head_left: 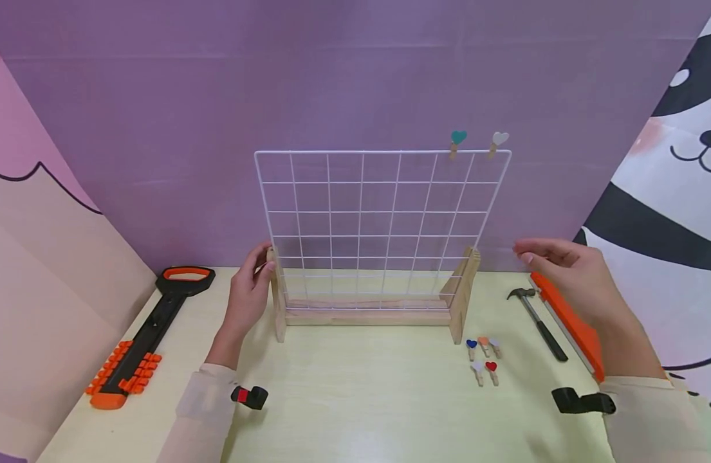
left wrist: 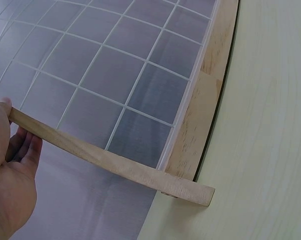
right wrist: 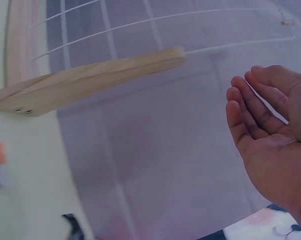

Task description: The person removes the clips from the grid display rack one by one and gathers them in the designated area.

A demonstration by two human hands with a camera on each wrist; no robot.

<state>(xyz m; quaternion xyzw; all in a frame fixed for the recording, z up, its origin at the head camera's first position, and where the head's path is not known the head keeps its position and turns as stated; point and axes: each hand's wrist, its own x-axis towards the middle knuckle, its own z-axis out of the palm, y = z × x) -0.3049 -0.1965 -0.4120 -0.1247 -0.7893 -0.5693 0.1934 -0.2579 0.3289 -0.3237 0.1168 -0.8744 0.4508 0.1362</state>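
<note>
A white wire grid (head_left: 360, 235) stands upright in a wooden stand (head_left: 367, 317). My left hand (head_left: 248, 292) grips the top of the stand's left upright, with the thumb and fingers on either side of the wood (left wrist: 105, 157) in the left wrist view. Two small heart clothespins are clipped to the grid's top wire near its right corner, one teal (head_left: 459, 137) and one white (head_left: 499, 138). My right hand (head_left: 575, 276) hovers right of the stand, apart from it. Its fingers bend loosely with nothing between them in the right wrist view (right wrist: 270, 140).
Several heart clothespins, among them a blue one (head_left: 471, 345) and a red one (head_left: 491, 370), lie in front of the stand's right foot. Farther right are a claw hammer (head_left: 543, 328) and an orange tool (head_left: 569, 321). A black-and-orange tool (head_left: 149, 331) lies at the left.
</note>
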